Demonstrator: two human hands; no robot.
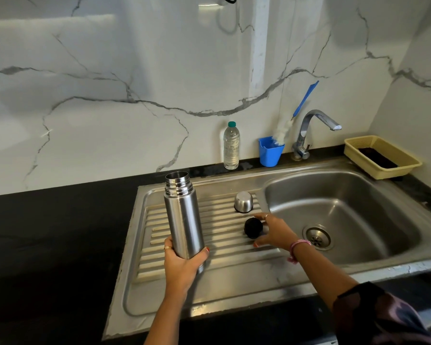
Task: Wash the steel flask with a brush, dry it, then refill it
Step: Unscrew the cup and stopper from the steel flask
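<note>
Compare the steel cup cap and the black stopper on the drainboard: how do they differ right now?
The steel cup cap is shiny metal; the black stopper is matte and dark. The cap stands mouth down, untouched, while the right hand has its fingers around the stopper. The cap sits nearer the wall, the stopper nearer the person. Both rest on the ribbed drainboard, off the flask held by the left hand.

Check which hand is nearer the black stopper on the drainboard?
Right. The right hand curls around the black stopper, fingertips at its edge. The left hand sits off to its left, gripping the steel flask.
</note>
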